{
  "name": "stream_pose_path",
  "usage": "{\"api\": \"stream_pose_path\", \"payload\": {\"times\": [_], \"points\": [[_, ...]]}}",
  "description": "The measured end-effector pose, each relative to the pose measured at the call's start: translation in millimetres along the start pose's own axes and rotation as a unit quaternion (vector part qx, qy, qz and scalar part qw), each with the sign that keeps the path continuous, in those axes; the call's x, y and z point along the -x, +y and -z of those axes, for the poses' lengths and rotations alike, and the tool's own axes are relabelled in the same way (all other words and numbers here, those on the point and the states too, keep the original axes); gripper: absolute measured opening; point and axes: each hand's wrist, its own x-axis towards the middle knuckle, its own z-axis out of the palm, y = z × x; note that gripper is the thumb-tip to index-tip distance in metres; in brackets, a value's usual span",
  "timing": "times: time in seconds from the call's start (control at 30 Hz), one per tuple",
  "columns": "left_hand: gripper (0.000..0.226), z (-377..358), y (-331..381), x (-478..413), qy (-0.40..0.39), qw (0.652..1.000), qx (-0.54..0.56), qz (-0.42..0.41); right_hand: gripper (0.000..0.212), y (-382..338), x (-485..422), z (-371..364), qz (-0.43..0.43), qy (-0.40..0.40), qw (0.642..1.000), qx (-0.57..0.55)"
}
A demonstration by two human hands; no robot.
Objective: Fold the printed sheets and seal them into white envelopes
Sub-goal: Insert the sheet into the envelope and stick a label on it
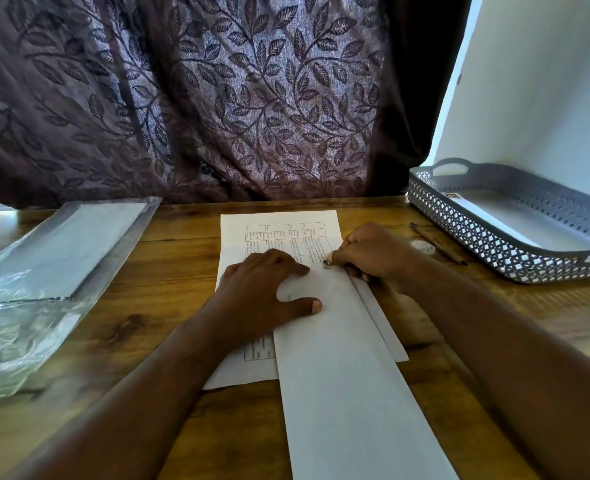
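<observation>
Left hand [262,289] flat, pinning envelope [338,375] on printed sheet [279,233]; right hand [373,254] pinches its far end. Keep edges aligned.

The room is dim: daylight seeps through the curtain [217,98] and falls brightest on the white wall [546,81] at right, so the envelope [338,375] looks grey-blue and shadows stay soft. Glare washes the desk [169,271] at far left and glints on the plastic bag [20,323]. The wide lens bows the edges, and the lower left corner is blurred.
</observation>
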Motion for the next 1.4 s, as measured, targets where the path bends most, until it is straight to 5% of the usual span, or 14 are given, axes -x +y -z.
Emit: {"api": "stream_pose_path", "payload": {"times": [0.27,0.43,0.63,1.2,1.4], "points": [[0.085,2,-2,-2,-0.002,0.999,0.034,-0.001,0.022,-4,-1,-1,0.010,0.005,0.999,0.042],[0.059,0,-11,-5,0.027,0.988,0.149,0.006,0.025,-4,-2,-3,0.017,0.009,0.999,0.047],[0.039,-4,-10,-8,0.041,0.994,0.102,0.003,0.024,-2,-3,-4,0.012,0.013,0.999,0.034],[0.099,-4,3,-2,0.005,0.999,-0.051,-0.008,0.018,-3,-3,-5,0.030,0.007,0.998,0.051],[0.095,-4,8,-3,-0.014,0.996,-0.082,-0.008,0.026,-2,-3,-4,0.038,0.008,0.997,0.068]]}}
